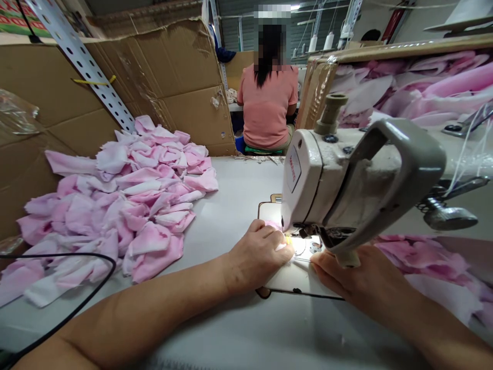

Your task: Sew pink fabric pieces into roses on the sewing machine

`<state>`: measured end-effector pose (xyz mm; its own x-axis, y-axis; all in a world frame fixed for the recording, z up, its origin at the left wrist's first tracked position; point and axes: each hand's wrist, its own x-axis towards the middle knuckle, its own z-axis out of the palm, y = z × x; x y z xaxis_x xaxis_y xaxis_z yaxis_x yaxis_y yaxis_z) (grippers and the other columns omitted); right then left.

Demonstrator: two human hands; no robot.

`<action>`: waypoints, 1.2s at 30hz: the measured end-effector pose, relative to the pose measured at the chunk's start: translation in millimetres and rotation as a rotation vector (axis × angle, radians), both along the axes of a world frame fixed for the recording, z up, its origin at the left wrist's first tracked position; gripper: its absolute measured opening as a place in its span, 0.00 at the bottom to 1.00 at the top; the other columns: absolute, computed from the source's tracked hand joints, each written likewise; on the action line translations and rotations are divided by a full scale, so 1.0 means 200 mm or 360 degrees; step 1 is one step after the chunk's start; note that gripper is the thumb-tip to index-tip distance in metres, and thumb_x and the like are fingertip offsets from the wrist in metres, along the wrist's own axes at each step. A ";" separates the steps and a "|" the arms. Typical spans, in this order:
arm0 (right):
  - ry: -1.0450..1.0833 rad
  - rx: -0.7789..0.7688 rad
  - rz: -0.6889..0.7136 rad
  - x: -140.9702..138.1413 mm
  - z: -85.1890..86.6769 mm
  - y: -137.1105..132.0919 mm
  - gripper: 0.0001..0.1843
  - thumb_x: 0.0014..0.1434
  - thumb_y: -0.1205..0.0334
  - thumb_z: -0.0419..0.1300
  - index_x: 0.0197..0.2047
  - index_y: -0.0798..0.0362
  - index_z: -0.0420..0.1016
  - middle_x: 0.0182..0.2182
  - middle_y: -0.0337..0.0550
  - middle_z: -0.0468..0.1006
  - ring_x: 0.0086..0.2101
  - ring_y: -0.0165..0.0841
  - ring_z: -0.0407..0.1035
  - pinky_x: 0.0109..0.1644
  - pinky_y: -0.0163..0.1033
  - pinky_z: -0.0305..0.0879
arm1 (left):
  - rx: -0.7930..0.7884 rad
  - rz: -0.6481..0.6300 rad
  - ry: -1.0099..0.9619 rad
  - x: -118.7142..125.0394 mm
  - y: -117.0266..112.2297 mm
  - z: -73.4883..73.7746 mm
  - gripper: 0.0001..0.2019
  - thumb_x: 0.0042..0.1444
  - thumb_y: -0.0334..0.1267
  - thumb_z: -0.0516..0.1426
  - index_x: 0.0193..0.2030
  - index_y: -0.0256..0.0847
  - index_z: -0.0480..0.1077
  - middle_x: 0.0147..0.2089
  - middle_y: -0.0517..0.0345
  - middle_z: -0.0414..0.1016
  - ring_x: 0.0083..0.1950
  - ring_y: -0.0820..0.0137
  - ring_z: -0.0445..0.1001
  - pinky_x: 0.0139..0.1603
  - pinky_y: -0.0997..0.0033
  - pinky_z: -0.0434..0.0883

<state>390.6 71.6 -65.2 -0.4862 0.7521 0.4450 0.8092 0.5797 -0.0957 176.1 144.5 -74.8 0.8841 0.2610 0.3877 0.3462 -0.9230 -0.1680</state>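
My L forearm (154,318): bare, in from lower L, slanting up to wrist. My L hand (265,254): back up, fingers bent, tips twd R. My R forearm (435,329): bare, in from lower R. My R hand (362,277): part. hidden, tips twd L. Hands: nr ea. other, apart, approx. level. Grip detail: unclear, both.

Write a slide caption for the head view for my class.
Left hand and right hand at a sewing machine, with a pink-and-white cloth pile to the left.
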 end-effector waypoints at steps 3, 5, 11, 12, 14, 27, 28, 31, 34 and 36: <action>0.0009 0.0022 -0.0005 0.00 0.01 0.01 0.17 0.62 0.70 0.49 0.23 0.52 0.67 0.18 0.35 0.66 0.20 0.27 0.57 0.26 0.36 0.45 | 0.0018 -0.0011 0.0032 0.00 0.01 0.01 0.05 0.57 0.33 0.56 0.40 0.43 0.70 0.33 0.56 0.70 0.35 0.67 0.66 0.43 0.65 0.56; 0.0006 0.0004 -0.0015 0.00 0.01 0.02 0.17 0.62 0.70 0.50 0.23 0.52 0.68 0.18 0.35 0.66 0.20 0.27 0.57 0.27 0.36 0.46 | -0.0008 -0.0052 0.0026 -0.01 0.02 0.01 0.07 0.56 0.36 0.57 0.42 0.43 0.70 0.34 0.56 0.70 0.36 0.66 0.67 0.43 0.65 0.56; -0.0062 -0.0013 -0.0042 0.02 -0.02 0.00 0.15 0.62 0.69 0.51 0.23 0.52 0.68 0.18 0.35 0.65 0.21 0.27 0.57 0.27 0.37 0.46 | -0.0087 -0.0126 -0.0156 -0.03 0.03 0.01 0.06 0.63 0.31 0.49 0.40 0.41 0.66 0.34 0.58 0.71 0.36 0.70 0.67 0.43 0.67 0.57; -0.0062 -0.0052 -0.0050 0.03 -0.02 0.00 0.15 0.61 0.69 0.51 0.24 0.52 0.68 0.18 0.35 0.65 0.21 0.27 0.56 0.26 0.36 0.47 | -0.0087 -0.0156 -0.0175 -0.03 0.03 0.02 0.07 0.64 0.30 0.48 0.39 0.41 0.65 0.34 0.58 0.71 0.36 0.70 0.67 0.43 0.67 0.58; -0.0048 -0.0169 -0.0067 0.04 -0.02 0.01 0.14 0.60 0.68 0.52 0.22 0.52 0.66 0.18 0.34 0.63 0.20 0.26 0.55 0.26 0.35 0.47 | -0.0103 -0.0239 -0.0198 -0.04 0.04 0.03 0.07 0.63 0.28 0.48 0.37 0.40 0.64 0.37 0.56 0.72 0.39 0.69 0.68 0.44 0.67 0.59; 0.0154 -0.0515 -0.0212 0.06 -0.03 0.02 0.14 0.58 0.66 0.56 0.21 0.52 0.63 0.19 0.33 0.63 0.22 0.26 0.58 0.27 0.33 0.51 | -0.0114 -0.0136 -0.0074 -0.07 0.07 0.06 0.02 0.59 0.30 0.54 0.36 0.39 0.67 0.42 0.54 0.72 0.45 0.66 0.67 0.47 0.65 0.60; 0.0149 -0.0514 -0.0206 0.05 -0.03 0.02 0.14 0.58 0.66 0.56 0.21 0.52 0.63 0.19 0.33 0.63 0.22 0.26 0.58 0.27 0.33 0.51 | -0.0120 -0.0139 -0.0102 -0.07 0.07 0.06 0.03 0.60 0.30 0.53 0.36 0.40 0.67 0.41 0.54 0.73 0.45 0.67 0.67 0.47 0.66 0.60; 0.0079 -0.0449 -0.0157 0.06 -0.03 0.02 0.14 0.59 0.66 0.54 0.21 0.52 0.64 0.19 0.33 0.62 0.22 0.26 0.57 0.27 0.33 0.49 | -0.0161 -0.0136 -0.0192 -0.06 0.06 0.06 0.05 0.62 0.30 0.53 0.35 0.40 0.68 0.40 0.55 0.73 0.46 0.67 0.66 0.48 0.66 0.60; -0.0055 -0.0302 -0.0146 0.06 -0.04 0.01 0.15 0.61 0.64 0.53 0.22 0.52 0.65 0.19 0.34 0.63 0.21 0.27 0.57 0.27 0.35 0.47 | -0.0220 -0.0205 -0.0183 -0.06 0.03 0.06 0.06 0.62 0.31 0.52 0.35 0.39 0.69 0.39 0.54 0.73 0.47 0.65 0.66 0.50 0.63 0.58; -0.0106 -0.0180 -0.0142 0.04 -0.04 0.00 0.15 0.62 0.64 0.51 0.23 0.52 0.67 0.19 0.35 0.65 0.21 0.28 0.59 0.27 0.36 0.46 | -0.0255 -0.0275 -0.0134 -0.05 0.01 0.05 0.08 0.62 0.31 0.51 0.34 0.39 0.69 0.37 0.56 0.73 0.45 0.66 0.66 0.51 0.61 0.56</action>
